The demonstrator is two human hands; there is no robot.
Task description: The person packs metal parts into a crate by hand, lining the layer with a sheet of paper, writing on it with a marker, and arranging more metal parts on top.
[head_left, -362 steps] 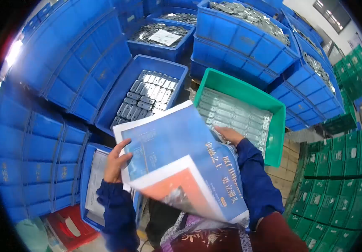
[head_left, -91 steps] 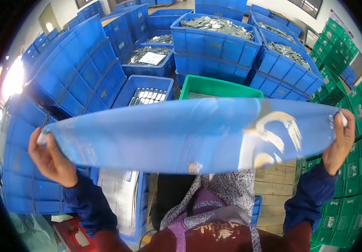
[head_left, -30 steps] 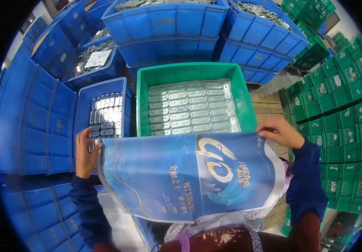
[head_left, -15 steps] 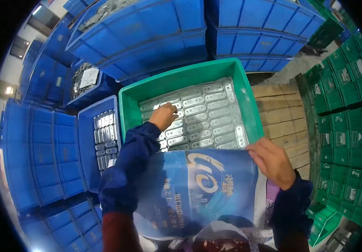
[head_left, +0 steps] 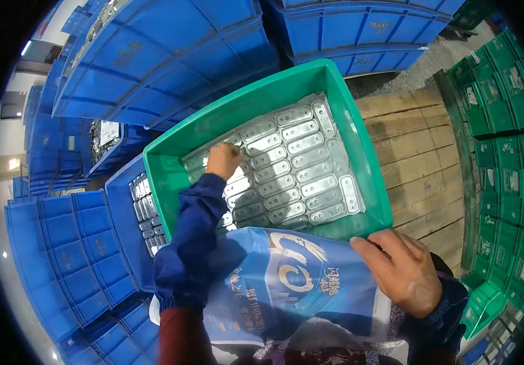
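My right hand [head_left: 405,271] pinches the printed sheet [head_left: 298,277]; my left hand [head_left: 224,160] curls over metal plates [head_left: 283,185] in the green bin [head_left: 359,152], whether gripping I cannot tell.

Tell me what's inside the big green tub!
Rows of shiny metal plates. The left hand, sleeve and paper hide part of the tub; what's under the plates can't be seen.

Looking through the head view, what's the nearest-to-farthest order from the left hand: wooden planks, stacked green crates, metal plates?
1. Metal plates: in the green bin, beneath the left hand.
2. Wooden planks: right of the green bin.
3. Stacked green crates: farthest right, past the planks.
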